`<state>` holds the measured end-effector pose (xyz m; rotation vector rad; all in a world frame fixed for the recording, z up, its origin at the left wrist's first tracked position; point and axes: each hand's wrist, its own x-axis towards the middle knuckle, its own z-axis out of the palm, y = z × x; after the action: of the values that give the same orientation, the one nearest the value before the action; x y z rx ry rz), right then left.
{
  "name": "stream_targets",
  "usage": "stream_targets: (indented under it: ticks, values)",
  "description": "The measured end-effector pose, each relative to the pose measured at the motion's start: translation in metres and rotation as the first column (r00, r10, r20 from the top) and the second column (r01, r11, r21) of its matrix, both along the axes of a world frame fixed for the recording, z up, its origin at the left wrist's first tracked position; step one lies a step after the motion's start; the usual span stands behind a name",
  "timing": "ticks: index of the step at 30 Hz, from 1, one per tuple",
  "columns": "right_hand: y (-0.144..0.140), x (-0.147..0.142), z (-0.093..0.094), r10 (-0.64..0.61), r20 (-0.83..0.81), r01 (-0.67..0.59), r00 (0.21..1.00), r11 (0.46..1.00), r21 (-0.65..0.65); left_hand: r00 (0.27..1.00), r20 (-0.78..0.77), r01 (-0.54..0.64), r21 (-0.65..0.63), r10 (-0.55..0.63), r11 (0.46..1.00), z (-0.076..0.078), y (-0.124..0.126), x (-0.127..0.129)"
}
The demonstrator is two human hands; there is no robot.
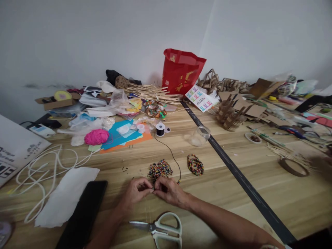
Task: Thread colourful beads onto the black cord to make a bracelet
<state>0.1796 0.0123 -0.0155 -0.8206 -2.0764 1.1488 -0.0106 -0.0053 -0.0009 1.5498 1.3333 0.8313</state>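
My left hand [138,190] is closed in a pinch, with a tiny bead [153,188] just visible at its fingertips. Meeting it tip to tip, my right hand [169,192] is also pinched; the black cord [172,152] runs in under it, with a few beads showing beside the hand. What lies between the right fingers is mostly hidden, seemingly the cord's end. Right behind both hands is a pile of multicoloured beads [159,169]. Beaded bracelets [195,165] lie to the right. The cord leads back to a white spool [160,129] wound with black.
Scissors [166,228] with pale handles lie in front of my hands. A black phone-like slab [83,211] and white paper [67,193] are at left. Farther back are a clear cup [201,135], pink yarn [97,137], a red bag [181,71] and small woven baskets [230,116].
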Motion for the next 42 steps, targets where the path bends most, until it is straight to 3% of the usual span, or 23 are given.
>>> stream_targets:
  ticks: [9, 16, 22, 26, 33, 42]
  values:
    - [0.001, 0.001, 0.007, 0.037, -0.066, -0.028, 0.997, 0.992, 0.122, 1.0, -0.01, 0.026, 0.006, -0.026, 1.0, 0.003, -0.001, 0.001]
    - [-0.001, 0.003, 0.01, 0.103, 0.024, -0.106, 0.994, 0.969, 0.223, 0.995, 0.097, 0.007, -0.062, 0.0, 0.998, 0.001, 0.0, -0.004]
    - [-0.001, 0.002, 0.009, 0.021, -0.009, -0.02, 1.0, 0.997, 0.07, 0.983, 0.183, 0.006, -0.107, 0.013, 0.994, 0.001, 0.001, -0.006]
    - [0.0, 0.001, 0.005, 0.027, -0.088, -0.03, 0.996, 0.999, -0.036, 0.98, 0.201, 0.02, -0.092, -0.001, 0.996, 0.001, 0.001, -0.004]
    - [0.002, -0.001, 0.005, 0.028, -0.129, -0.035, 0.991, 0.998, -0.053, 0.991, 0.132, 0.003, -0.086, 0.008, 0.996, 0.003, 0.0, -0.003]
    - [0.002, 0.0, -0.001, 0.019, -0.075, -0.021, 0.997, 0.999, -0.031, 0.988, 0.153, -0.015, -0.056, 0.024, 0.998, 0.006, -0.001, 0.0]
